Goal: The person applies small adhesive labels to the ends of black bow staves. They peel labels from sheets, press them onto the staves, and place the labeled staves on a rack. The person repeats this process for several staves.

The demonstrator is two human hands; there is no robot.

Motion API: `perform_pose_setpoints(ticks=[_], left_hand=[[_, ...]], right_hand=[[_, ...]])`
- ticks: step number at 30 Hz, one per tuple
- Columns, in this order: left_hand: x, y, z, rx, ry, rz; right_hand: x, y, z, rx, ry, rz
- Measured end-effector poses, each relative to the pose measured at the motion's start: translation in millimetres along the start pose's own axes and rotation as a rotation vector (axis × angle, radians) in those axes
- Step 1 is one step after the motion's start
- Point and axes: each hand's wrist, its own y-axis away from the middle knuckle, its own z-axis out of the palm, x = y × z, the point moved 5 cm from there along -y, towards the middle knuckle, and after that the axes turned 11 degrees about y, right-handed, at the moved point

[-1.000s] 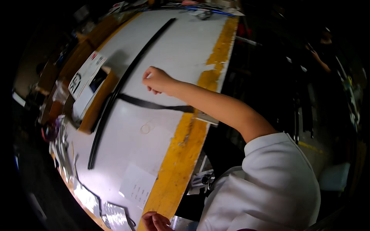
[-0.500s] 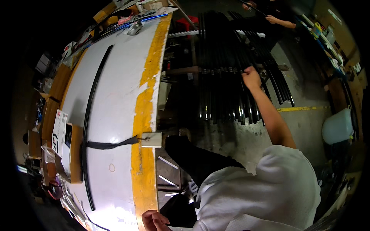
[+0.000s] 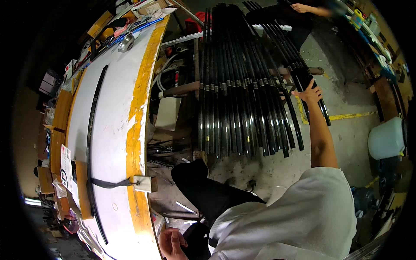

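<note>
My right hand (image 3: 310, 92) reaches forward with its fingers spread over the right-hand group of long black tubes (image 3: 296, 66). It touches or nearly touches them; I cannot tell whether any weight is on them. To its left lies a wide row of similar black tubes (image 3: 236, 112) with silvery bands partway along and shiny lower ends. My left hand (image 3: 172, 243) is low by the near edge of the white table (image 3: 113, 143), fingers loosely curled, with nothing visible in it. On that table lies one long black tube (image 3: 92, 130), with a black strap (image 3: 110, 184) running from it to a metal block (image 3: 144, 183).
Wooden bars (image 3: 182, 89) and a white corrugated strip (image 3: 184, 39) run beneath the tubes. A pale plastic container (image 3: 385, 138) stands at the right. An open cardboard box (image 3: 81, 188) sits on the table's left. Another person's hand (image 3: 299, 8) shows at the far right.
My right hand has moved right, from the wide row to the right-hand tubes, and its fingers have spread. My view has shifted, showing more of the tubes. The left hand stays low and curled.
</note>
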Motion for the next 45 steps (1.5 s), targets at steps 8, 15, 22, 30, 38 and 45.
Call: perform_pose_setpoints(ticks=[8,15,22,30,38,45], left_hand=[[0.6,-21.9,41.0,-0.085,0.069,-0.078],[19.2,-26.7,77.9,-0.135,0.074,-0.033],[20.2,-27.0,78.6,-0.219,-0.004,0.025],[24.7,-20.8,83.0,-0.18,0.067,-0.016],[-0.1,-49.7,115.2,-0.524,0.074,-0.223],[-9.7,-71.6,236.8,-0.984,0.239,-0.321]], right_hand=[[8.1,-49.8,4.5,-0.118,-0.103,-0.04],[-3.3,-50.0,0.0,-0.016,-0.127,-0.026],[-4.1,-68.6,-2.2,0.165,-0.203,-0.184],[-18.5,-68.4,-5.2,0.056,-0.221,-0.161],[-16.2,-91.5,4.5,0.071,-0.586,-0.339],[-13.2,-2.0,-35.2,-0.71,-1.018,-0.252]])
